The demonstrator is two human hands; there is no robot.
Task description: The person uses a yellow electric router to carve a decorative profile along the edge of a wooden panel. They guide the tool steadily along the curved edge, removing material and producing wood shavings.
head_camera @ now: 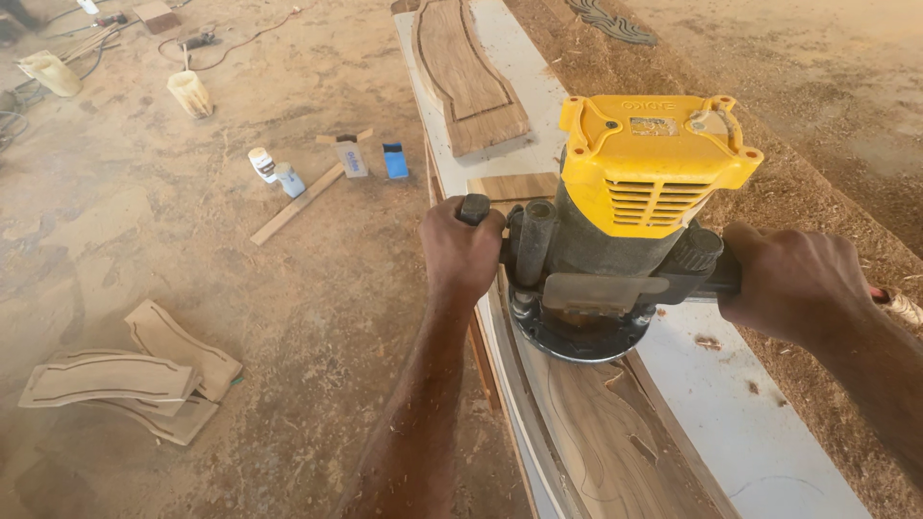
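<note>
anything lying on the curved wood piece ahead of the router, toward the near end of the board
Nothing solid shows. Both hands, left hand and right hand, grip the yellow router on the curved wood piece. Ahead, only a groove line and scattered wood chips on the white board.

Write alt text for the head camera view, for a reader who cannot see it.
Two bare hands grip the side handles of a yellow-topped router, left hand and right hand, its base resting on a curved wooden panel on a white workbench. Another grooved panel lies further along; similar cut panels sit on the sawdust-covered floor.
</note>
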